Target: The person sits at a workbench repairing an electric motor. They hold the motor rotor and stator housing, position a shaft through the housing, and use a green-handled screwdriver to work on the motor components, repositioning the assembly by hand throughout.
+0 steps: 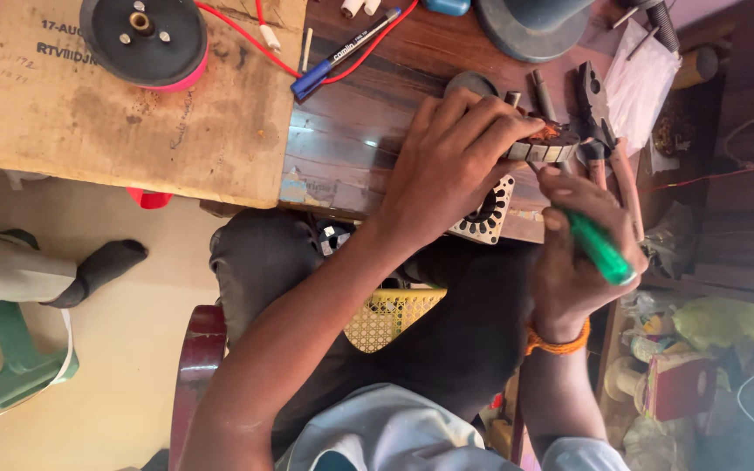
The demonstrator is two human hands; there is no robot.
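At the right edge of the dark wooden worktop [351,131], the left hand [447,166] pins a small copper-wound motor core [544,144]; just beside it, the right hand [582,253] clasps a green-handled screwdriver [599,249], tip toward it.

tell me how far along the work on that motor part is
Done: hard to tell; a slotted stator ring lies at the bench edge with its slots looking bare. In hand: the left hand grips a small wound part showing copper wire, while the right hand works at it with a green-handled tool. Left: the pliers and the black wheel sit untouched, so it looks mid-job.
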